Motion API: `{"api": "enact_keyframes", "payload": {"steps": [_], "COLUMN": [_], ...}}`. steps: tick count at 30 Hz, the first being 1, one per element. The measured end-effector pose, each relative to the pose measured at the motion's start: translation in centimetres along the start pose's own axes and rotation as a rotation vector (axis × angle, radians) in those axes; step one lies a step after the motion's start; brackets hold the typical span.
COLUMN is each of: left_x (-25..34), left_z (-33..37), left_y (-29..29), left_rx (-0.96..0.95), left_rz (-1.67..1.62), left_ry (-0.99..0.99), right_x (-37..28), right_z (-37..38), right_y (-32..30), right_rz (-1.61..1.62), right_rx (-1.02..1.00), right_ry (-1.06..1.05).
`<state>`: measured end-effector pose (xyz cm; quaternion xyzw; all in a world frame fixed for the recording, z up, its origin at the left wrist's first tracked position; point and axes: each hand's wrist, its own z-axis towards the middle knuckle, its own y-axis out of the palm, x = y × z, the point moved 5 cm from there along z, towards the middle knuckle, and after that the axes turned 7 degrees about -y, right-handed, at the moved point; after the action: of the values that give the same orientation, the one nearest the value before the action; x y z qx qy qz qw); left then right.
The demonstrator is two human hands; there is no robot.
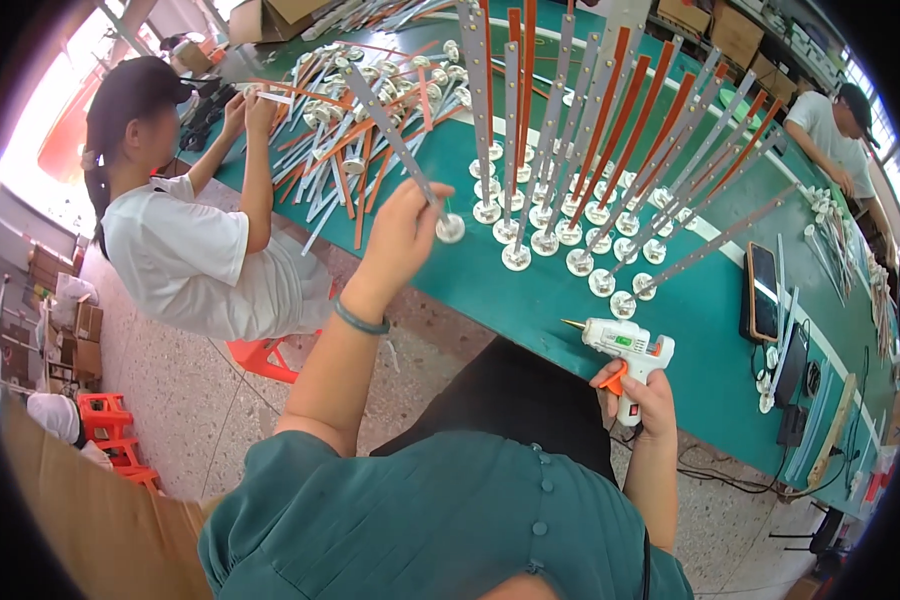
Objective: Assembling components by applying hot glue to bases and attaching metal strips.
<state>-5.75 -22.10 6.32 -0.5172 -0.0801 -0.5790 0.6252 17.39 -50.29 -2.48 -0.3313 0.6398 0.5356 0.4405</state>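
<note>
- Nearest the camera, at the bottom of the view, is the person's own dark green buttoned top (440, 530), with black trousers (510, 400) beyond it and both forearms reaching up toward the green surface (710, 350).
- Right hand (638, 395): fingers are wrapped fully round the grip of a white glue gun (625, 350) with an orange trigger. The gun hangs just over the near edge of the surface; its barrel runs roughly level, and the brass nozzle points to the person's left.
- Left hand (402, 232): closed in a pinch on a long grey metal strip (395, 140) with a row of holes. A small white round base (450, 228) sits at the strip's low end, just beside the fingertips.
- The strip's long axis runs on a slant, from the base near the hand up and away to the left, its far end over the heap of parts.
- Standing strips (570, 140), grey and orange, each on a white round base, are grouped on the surface between the two hands and beyond them, their tops leaning outward in the fisheye view.
- A loose heap of grey and orange strips (340, 130) lies farther left on the surface.
- A dark phone (762, 290) lies flat to the right of the glue gun.
- One seated person in a white shirt (185, 250) works at the heap on the left, and another in a cap (830, 125) bends over the far right end.
</note>
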Motion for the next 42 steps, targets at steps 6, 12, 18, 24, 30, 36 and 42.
{"api": "enact_keyframes", "payload": {"steps": [6, 12, 18, 24, 30, 36, 42], "left_x": [-3.0, -3.8, -4.2, -5.4, -8.2, -9.5, -8.2], "left_z": [3.9, 4.7, 5.2, 4.3, 4.1, 3.3, -0.1], "left_y": [1.3, 2.6, 2.4, 3.7, 4.6, 4.4, 3.1], "left_rx": [0.053, -0.013, -0.003, 0.004, 0.018, 0.024, 0.093], "left_rz": [-0.006, -0.002, 0.007, -0.038, 0.014, -0.046, 0.194], "left_ry": [-0.002, -0.026, -0.023, -0.007, 0.0, -0.022, 0.028], "right_x": [-0.2, 0.2, 0.2, -0.2, -0.1, -0.6, -2.4], "right_z": [-0.2, -0.1, 0.0, 0.2, -0.3, -3.6, -8.5], "right_y": [-0.1, -0.6, -0.5, -0.4, -0.5, -3.3, -9.8], "right_rz": [0.012, 0.016, 0.052, 0.078, 0.218, 0.234, 0.028], "right_rx": [0.047, 0.072, 0.072, 0.07, 0.03, 0.222, 0.567], "right_ry": [-0.053, -0.04, -0.048, -0.066, -0.114, -0.165, -0.339]}}
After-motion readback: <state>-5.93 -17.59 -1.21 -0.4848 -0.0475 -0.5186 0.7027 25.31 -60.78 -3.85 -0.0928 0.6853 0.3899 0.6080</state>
